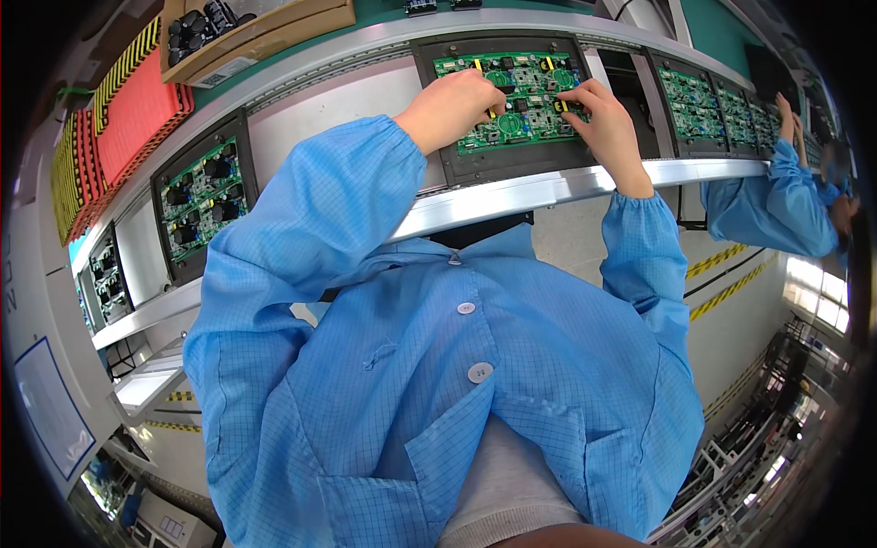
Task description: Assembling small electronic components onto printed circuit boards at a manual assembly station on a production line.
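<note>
Both my hands are over a green circuit board panel [519, 137] set in a dark carrier frame [498, 163] on the line. My left hand [457, 108] is closed at the panel's left side, fingers bent down; a bit of a yellow-and-black component [493, 113] shows at its fingertips. My right hand [605, 126] pinches with thumb and forefinger around another small yellow-and-black component [560, 106] at the panel's right side. Two more yellow-taped components stand along the panel's far edge, one being this component [548, 64]. The undersides of my fingertips are hidden.
A silver rail [512, 194] runs along the near side. Another carrier with boards [203, 196] lies left, several more [694, 105] right. A cardboard box [260, 36] of black parts and red trays [142, 114] stand far left. A co-worker's blue sleeve [776, 205] is at right.
</note>
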Available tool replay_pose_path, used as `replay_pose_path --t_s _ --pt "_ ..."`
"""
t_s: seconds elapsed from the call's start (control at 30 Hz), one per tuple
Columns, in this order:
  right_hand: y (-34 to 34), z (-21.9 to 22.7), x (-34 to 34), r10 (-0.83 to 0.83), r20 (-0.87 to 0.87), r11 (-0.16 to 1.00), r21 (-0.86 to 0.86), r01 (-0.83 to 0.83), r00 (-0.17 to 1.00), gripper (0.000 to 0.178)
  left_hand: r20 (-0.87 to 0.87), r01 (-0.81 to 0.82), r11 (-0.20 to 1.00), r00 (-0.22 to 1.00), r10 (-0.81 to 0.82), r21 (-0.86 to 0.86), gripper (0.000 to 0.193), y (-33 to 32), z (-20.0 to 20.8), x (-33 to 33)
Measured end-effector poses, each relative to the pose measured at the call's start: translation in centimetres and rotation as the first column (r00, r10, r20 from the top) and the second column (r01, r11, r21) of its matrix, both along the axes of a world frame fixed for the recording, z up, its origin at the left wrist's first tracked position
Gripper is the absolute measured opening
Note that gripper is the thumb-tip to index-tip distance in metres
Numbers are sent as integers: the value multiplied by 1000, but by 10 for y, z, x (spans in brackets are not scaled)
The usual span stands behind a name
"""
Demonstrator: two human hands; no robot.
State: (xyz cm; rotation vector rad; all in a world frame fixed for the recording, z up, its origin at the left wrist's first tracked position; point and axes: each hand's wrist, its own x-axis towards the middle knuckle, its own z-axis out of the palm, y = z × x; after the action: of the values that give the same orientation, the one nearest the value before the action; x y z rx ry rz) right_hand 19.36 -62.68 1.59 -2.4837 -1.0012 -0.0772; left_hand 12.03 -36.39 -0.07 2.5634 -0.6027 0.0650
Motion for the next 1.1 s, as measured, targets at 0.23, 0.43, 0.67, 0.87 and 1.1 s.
replay_pose_path --t_s 0.23,0.43,0.67,0.87,1.1 --pt "2 18 -14 -80 -22 988 129 82 997 35 214 42 998 976 -30 -55 27 8 -1 -14" --pt "25 107 -54 167 81 667 725 -174 983 59 362 -232 945 881 305 -231 30 70 159 -85" --pt "-30 205 -27 401 492 488 600 -635 773 71 451 -236 904 804 388 -357 26 89 224 -198" --pt "-91 192 26 444 465 422 646 -636 766 67 483 -236 913 789 381 -334 28 99 240 -234" --pt "-31 195 20 455 505 335 666 -666 734 63 584 -189 942 745 322 -278 30 99 257 -208"
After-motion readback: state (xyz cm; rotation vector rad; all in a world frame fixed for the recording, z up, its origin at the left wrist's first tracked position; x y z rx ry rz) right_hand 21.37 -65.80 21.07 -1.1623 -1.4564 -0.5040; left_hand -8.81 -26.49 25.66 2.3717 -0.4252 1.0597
